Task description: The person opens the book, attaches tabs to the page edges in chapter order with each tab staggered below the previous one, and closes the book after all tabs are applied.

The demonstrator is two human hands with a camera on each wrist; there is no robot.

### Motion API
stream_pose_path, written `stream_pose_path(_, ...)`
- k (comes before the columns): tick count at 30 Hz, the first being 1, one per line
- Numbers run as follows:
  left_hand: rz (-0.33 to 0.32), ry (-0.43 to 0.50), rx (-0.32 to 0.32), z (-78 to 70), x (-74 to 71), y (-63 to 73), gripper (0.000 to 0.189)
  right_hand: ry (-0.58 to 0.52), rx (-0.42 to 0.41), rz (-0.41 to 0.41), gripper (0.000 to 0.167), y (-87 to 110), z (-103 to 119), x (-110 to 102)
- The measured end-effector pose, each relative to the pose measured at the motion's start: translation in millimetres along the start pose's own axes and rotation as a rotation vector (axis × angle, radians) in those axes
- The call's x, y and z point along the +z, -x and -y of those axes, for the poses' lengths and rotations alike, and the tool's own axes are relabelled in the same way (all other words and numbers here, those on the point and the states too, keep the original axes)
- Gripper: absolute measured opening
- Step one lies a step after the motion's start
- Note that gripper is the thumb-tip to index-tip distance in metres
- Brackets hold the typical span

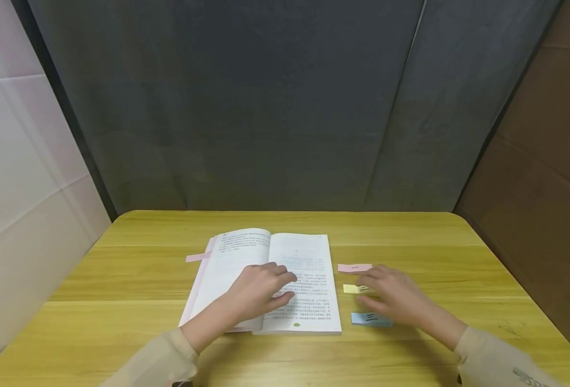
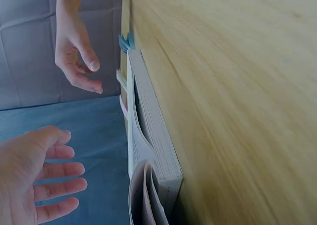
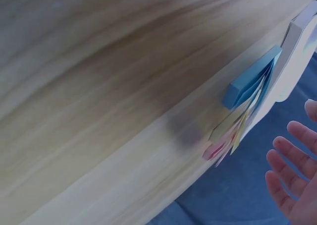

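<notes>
An open book (image 1: 297,258) with printed pages lies on the table. Above its middle hovers my left hand (image 1: 261,287), fingers loosely extended; the left wrist view shows nothing in the hand and a gap between it and the pages. My right hand (image 1: 393,293) is over the yellow sticky-note pad (image 1: 350,288), partly covering it. In the right wrist view its fingers (image 3: 292,155) are spread, holding nothing, apart from the pads. A pink pad (image 1: 353,267) lies beyond the yellow one and a blue pad (image 1: 362,319) nearer me, each with dark strokes.
A pink tab (image 1: 198,257) sticks out from the book's left edge. The wooden table (image 1: 120,279) has rounded far corners. Dark grey fabric (image 1: 265,107) hangs behind it, with a pale panel (image 1: 23,161) left and a brown one (image 1: 541,150) right.
</notes>
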State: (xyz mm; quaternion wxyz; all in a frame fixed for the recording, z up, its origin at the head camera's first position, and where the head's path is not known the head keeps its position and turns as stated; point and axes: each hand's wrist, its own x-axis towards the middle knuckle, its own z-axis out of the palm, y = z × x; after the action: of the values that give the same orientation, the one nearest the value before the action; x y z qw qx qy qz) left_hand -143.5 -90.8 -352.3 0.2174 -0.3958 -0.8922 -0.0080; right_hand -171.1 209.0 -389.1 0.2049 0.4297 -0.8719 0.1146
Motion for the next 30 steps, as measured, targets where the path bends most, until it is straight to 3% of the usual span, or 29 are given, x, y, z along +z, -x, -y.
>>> stream_pose_path(13, 0.074, 0.021, 0.023, -12.8, 13.0, -25.6, 0.024, 0.004, 0.061, 0.045, 0.024, 7.5, -9, -2)
stream_pose_path(25, 0.116, 0.029, 0.021, -22.1, 23.1, -45.5, 0.023, 0.016, 0.060, 0.044, 0.024, 10.2, -12, -1)
stream_pose_path(30, 0.167, 0.034, 0.015, -24.7, 30.0, -52.5, 0.024, 0.023, 0.069, 0.052, 0.023, 11.5, -13, 1)
